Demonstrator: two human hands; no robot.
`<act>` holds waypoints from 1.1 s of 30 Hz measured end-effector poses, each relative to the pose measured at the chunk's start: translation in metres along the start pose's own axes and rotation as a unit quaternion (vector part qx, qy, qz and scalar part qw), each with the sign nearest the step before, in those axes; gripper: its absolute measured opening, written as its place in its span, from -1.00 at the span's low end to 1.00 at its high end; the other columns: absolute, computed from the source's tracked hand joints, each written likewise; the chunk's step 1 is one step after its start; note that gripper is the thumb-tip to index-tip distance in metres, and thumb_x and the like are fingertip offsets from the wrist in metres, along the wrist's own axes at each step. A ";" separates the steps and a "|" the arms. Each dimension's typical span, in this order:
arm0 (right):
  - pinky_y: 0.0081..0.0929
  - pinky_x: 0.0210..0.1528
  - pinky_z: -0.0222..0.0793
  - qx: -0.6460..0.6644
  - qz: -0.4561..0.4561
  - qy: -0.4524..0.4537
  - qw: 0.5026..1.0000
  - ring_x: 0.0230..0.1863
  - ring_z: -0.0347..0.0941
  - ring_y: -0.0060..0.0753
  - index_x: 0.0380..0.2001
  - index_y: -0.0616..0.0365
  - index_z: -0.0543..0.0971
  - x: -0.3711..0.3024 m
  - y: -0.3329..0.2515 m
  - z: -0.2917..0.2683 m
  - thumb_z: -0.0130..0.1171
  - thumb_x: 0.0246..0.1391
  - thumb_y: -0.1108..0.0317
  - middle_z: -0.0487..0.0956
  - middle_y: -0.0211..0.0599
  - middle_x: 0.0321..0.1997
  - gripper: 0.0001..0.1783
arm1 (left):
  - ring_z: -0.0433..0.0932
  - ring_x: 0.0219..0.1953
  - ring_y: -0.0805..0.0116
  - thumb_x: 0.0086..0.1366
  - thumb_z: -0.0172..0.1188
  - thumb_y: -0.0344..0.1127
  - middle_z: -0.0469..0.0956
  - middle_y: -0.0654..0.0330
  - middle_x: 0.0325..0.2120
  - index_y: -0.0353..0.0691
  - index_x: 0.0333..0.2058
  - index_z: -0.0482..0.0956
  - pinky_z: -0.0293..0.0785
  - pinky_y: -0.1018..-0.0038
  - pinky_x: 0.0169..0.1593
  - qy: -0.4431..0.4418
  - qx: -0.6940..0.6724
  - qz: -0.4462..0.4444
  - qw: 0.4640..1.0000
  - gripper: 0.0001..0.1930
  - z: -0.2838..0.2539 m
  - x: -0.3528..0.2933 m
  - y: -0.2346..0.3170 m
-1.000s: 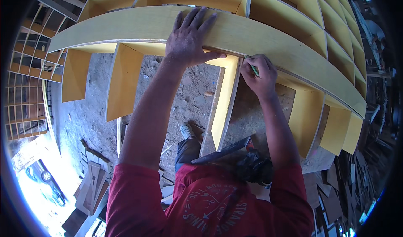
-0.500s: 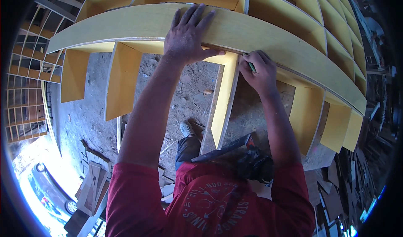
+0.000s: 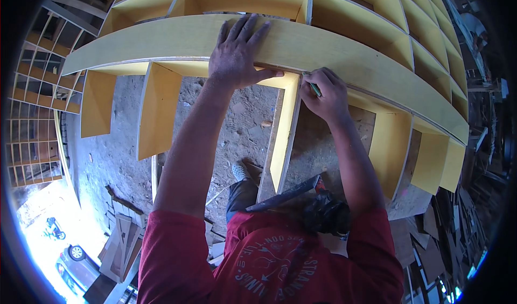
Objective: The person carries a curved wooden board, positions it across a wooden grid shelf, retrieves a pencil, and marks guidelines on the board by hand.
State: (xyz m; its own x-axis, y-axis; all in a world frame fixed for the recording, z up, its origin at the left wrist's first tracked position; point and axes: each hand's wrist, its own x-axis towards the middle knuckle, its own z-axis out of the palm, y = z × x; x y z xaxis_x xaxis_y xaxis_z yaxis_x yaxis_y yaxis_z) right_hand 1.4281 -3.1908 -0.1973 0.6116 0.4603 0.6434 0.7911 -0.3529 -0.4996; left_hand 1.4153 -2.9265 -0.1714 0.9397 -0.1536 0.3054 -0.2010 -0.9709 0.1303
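A long, curved yellow board (image 3: 161, 41) lies across the front of a yellow wooden frame. My left hand (image 3: 235, 59) presses flat on it with fingers spread, the thumb pointing right along its near edge. Just right of that thumb, my right hand (image 3: 329, 95) is closed around a green pencil (image 3: 315, 89). The pencil's point is hidden by the fingers, which rest at the board's near edge. Below that spot a yellow upright divider (image 3: 286, 134) runs from the board toward me.
More yellow dividers (image 3: 157, 107) stick out toward me on both sides. Beyond the board spreads a yellow grid of compartments (image 3: 361, 29). A dark bag (image 3: 326, 213) hangs near my waist. Scrap wood (image 3: 431, 244) lies at lower right; a car (image 3: 75, 266) stands outside at lower left.
The view has shifted slightly, so the frame sits a little lower in it. My left hand stays flat on the board; my right hand keeps its grip at the edge, with only slight movement.
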 end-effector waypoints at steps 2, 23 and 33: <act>-0.18 -0.30 0.58 -0.001 -0.001 -0.007 1.000 -0.37 0.61 -0.05 -0.36 0.16 0.52 0.000 0.001 0.002 0.35 -0.07 0.61 0.62 -0.23 -0.42 -0.77 | 0.10 0.60 0.04 -0.10 0.51 0.53 0.19 0.02 0.55 0.09 0.53 0.24 -0.05 -0.10 0.63 -0.001 -0.011 0.002 1.000 0.27 0.000 -0.001 -0.002; -0.16 -0.30 0.57 -0.021 0.006 -0.013 1.000 -0.37 0.60 -0.04 -0.35 0.18 0.54 0.001 -0.005 0.006 0.40 -0.08 0.62 0.61 -0.19 -0.42 -0.75 | 0.10 0.60 0.06 -0.08 0.48 0.56 0.22 0.01 0.52 0.08 0.53 0.26 -0.08 -0.09 0.65 0.012 -0.006 0.000 1.000 0.26 0.003 -0.002 -0.004; -0.17 -0.32 0.55 -0.017 0.019 -0.014 1.000 -0.39 0.59 -0.03 -0.34 0.18 0.55 0.007 -0.008 0.003 0.41 -0.07 0.61 0.60 -0.16 -0.43 -0.75 | 0.10 0.60 0.04 -0.09 0.49 0.55 0.22 0.00 0.53 0.07 0.52 0.28 -0.06 -0.11 0.63 0.018 -0.013 0.007 1.000 0.25 0.003 -0.001 -0.005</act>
State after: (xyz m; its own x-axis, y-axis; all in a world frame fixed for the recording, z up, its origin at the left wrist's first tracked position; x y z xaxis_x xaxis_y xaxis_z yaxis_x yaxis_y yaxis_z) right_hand 1.4259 -3.1823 -0.1904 0.6408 0.4694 0.6075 0.7677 -0.3979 -0.5024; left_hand 1.4166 -2.9225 -0.1754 0.9259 -0.1607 0.3418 -0.2227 -0.9632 0.1505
